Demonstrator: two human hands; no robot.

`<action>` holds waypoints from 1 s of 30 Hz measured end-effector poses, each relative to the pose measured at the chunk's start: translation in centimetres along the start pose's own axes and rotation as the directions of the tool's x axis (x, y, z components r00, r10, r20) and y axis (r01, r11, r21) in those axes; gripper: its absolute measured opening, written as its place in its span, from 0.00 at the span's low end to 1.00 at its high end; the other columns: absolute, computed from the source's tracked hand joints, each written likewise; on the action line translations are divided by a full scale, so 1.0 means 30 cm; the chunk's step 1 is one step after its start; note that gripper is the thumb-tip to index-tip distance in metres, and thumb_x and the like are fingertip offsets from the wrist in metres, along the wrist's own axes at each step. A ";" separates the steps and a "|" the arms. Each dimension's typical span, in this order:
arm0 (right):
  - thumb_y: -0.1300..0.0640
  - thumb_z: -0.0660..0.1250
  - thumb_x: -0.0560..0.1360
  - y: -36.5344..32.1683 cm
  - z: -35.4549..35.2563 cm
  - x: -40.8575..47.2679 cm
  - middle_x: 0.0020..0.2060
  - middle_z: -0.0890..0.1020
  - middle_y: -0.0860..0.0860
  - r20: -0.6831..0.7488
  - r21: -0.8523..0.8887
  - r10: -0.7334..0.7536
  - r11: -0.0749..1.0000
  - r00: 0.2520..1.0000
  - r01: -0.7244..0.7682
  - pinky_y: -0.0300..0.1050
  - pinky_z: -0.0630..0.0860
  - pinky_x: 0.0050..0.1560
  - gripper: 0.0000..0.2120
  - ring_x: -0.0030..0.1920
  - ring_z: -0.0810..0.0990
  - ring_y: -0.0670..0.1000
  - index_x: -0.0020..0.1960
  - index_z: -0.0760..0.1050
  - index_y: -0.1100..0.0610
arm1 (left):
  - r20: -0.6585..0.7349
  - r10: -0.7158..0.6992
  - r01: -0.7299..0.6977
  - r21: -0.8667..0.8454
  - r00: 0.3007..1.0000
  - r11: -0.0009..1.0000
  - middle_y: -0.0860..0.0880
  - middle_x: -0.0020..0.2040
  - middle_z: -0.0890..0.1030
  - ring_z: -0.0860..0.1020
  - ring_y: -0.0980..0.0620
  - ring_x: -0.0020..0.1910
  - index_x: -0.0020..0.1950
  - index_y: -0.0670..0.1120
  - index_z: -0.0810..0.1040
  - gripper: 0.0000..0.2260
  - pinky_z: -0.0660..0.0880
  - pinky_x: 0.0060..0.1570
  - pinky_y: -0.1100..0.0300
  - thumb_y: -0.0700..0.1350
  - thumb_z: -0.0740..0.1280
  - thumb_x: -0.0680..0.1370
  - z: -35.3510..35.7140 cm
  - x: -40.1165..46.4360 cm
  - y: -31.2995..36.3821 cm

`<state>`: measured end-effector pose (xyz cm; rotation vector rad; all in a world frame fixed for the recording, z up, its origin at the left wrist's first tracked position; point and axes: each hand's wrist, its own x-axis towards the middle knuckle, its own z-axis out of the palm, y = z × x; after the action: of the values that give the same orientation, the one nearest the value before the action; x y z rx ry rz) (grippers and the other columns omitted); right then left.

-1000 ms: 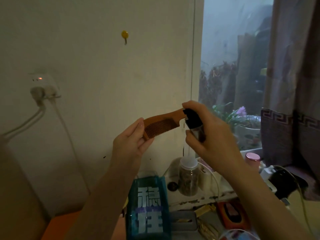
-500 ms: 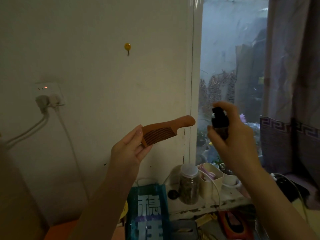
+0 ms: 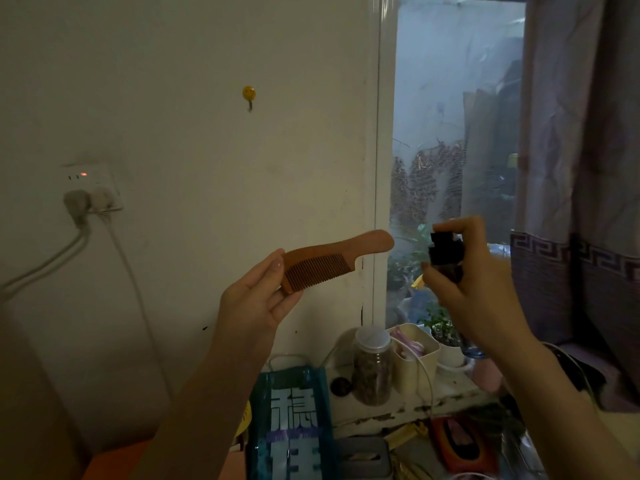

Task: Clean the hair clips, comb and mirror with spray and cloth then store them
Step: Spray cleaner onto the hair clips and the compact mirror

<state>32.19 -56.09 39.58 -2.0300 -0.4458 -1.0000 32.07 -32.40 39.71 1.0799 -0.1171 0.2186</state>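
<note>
Since a second ago, pulled apart: spray bottle (image 3: 446, 252), then touching the comb (image 3: 332, 261) handle, now just off its tip, in front of the window (image 3: 453, 133). Left hand (image 3: 258, 299) pinching the comb's toothed end, handle pointing right. Right hand (image 3: 474, 292) wrapped round the bottle, one finger on its black cap. Below: jar (image 3: 372, 365), teal bag (image 3: 291, 424).

I counted one comb (image 3: 332, 259), one spray bottle (image 3: 446, 255), two hands, two wall plugs, one lidded jar (image 3: 372, 367), one yellow hook (image 3: 249, 94).
</note>
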 end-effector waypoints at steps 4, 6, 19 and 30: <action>0.60 0.68 0.74 0.003 0.001 -0.005 0.38 0.76 0.44 0.016 0.082 0.027 0.996 1.000 -0.028 0.32 0.74 0.31 0.20 0.33 0.79 0.41 0.58 0.62 0.45 | 0.004 -0.002 0.002 0.001 1.000 1.000 0.48 0.50 0.84 0.83 0.54 0.48 0.67 0.40 0.73 0.16 0.80 0.45 0.64 0.41 0.62 0.79 -0.001 0.001 0.000; 0.60 0.68 0.74 0.003 -0.001 -0.012 0.37 0.76 0.45 0.033 0.141 0.029 0.989 0.999 -0.033 0.36 0.76 0.32 0.22 0.33 0.79 0.44 0.60 0.63 0.43 | 0.004 -0.003 0.003 0.003 1.000 1.000 0.48 0.50 0.84 0.83 0.54 0.49 0.67 0.40 0.73 0.16 0.80 0.46 0.63 0.41 0.62 0.79 -0.006 0.002 -0.001; 0.58 0.64 0.76 0.027 -0.011 -0.093 0.41 0.78 0.58 0.128 0.511 0.134 0.840 0.983 -0.181 0.47 0.79 0.34 0.21 0.33 0.80 0.56 0.64 0.64 0.40 | 0.048 -0.032 0.030 0.047 0.998 0.998 0.46 0.56 0.82 0.83 0.53 0.52 0.68 0.41 0.72 0.18 0.80 0.50 0.61 0.42 0.62 0.79 -0.008 -0.007 -0.039; 0.58 0.63 0.73 0.073 0.008 -0.220 0.52 0.80 0.51 0.218 0.485 0.164 0.837 0.962 -0.253 0.41 0.78 0.53 0.29 0.54 0.81 0.52 0.68 0.56 0.42 | 0.084 -0.141 0.133 0.092 0.986 0.987 0.46 0.54 0.83 0.82 0.53 0.51 0.68 0.42 0.72 0.17 0.80 0.46 0.63 0.42 0.60 0.80 -0.034 -0.040 -0.140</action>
<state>29.52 -56.99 33.23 -1.6361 -0.5033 -0.5037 31.87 -33.54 35.39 1.1798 -0.1149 0.0512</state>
